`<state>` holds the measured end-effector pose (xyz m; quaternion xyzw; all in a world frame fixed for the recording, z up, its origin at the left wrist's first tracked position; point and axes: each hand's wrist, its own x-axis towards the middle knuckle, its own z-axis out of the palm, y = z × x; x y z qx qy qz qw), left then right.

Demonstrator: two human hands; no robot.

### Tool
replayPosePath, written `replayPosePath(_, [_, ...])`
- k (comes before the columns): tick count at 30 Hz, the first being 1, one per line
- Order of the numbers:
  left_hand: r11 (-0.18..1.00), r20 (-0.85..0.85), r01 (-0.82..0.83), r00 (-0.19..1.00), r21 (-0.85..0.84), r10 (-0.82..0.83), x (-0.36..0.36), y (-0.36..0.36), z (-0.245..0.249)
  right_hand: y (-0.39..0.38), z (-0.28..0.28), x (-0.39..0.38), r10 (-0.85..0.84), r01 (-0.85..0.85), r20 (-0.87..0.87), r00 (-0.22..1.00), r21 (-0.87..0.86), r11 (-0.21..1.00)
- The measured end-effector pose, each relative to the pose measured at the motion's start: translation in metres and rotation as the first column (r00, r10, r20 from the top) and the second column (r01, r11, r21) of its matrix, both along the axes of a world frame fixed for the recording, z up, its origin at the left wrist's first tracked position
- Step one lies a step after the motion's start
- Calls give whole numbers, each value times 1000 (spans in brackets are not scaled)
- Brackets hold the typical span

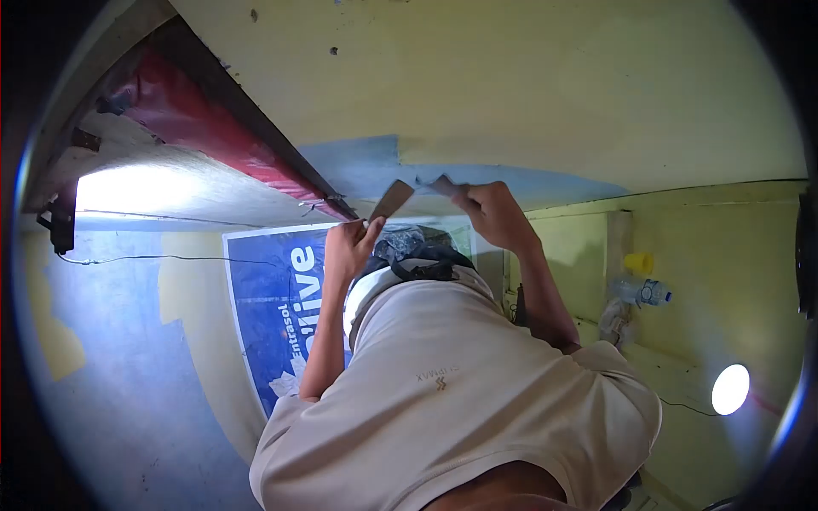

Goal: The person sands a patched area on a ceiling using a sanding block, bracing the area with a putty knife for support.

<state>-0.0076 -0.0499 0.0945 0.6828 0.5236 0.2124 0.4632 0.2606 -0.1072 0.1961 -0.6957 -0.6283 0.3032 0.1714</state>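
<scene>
My left hand (345, 247) is closed round a putty knife (394, 201), its flat brownish blade pointing up and toward the middle. My right hand (494, 213) is closed too, on a grey metal scraper (442, 185) whose blade juts out to the left. The two blade tips come close together in front of the blue patch (358, 157) on the pale yellow wall (511, 85). My fingers cover most of both handles. Below the hands are my beige shirt and dark clothing at the waist.
A red covered beam (204, 119) slants along the upper left. Behind my left arm is a blue printed banner (273, 298). To the right are a yellow cup (638, 262), a plastic bottle (643, 292) and a lit lamp (730, 390) with a thin cable.
</scene>
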Motion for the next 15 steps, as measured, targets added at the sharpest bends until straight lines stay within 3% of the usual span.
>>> replayPosePath(1, [998,64,59,996,-20,-58,2,-2,8,2,-11,-7,-55,84,-112,992,272,959])
replayPosePath(3, [986,124,162,978,42,-166,15,-7,13,5,-21,-18,-46,111,-262,964,241,964])
replayPosePath(4, [973,21,229,973,-7,-229,15,-9,25,6,-25,-22,-41,123,-334,942,227,966])
replayPosePath(5, [974,62,224,973,-8,-224,12,-7,19,4,-34,-24,12,117,-370,929,324,939])
replayPosePath(6, [975,106,223,969,-7,-221,9,-4,9,2,-33,-17,-46,122,-356,933,194,973])
replayPosePath(8, [984,211,70,977,-162,-35,3,-4,-3,-7,-31,9,-159,144,-300,941,-74,987])
replayPosePath(9, [987,233,9,972,-159,29,-1,-3,-10,-11,-36,14,-151,160,-453,879,-19,987])
replayPosePath(11, [961,480,43,872,-275,98,-7,-4,-22,-14,-55,19,-195,211,-509,839,-27,977])
replayPosePath(13, [912,686,98,692,-399,226,-3,-11,-13,-18,-65,12,-186,207,-525,831,-19,978])
replayPosePath(14, [907,787,183,580,-378,211,1,-11,-19,-17,-71,3,-148,173,-511,847,1,985])
replayPosePath(15, [962,758,96,638,-258,140,10,-12,-18,-14,-75,-5,-109,139,-495,862,25,990])
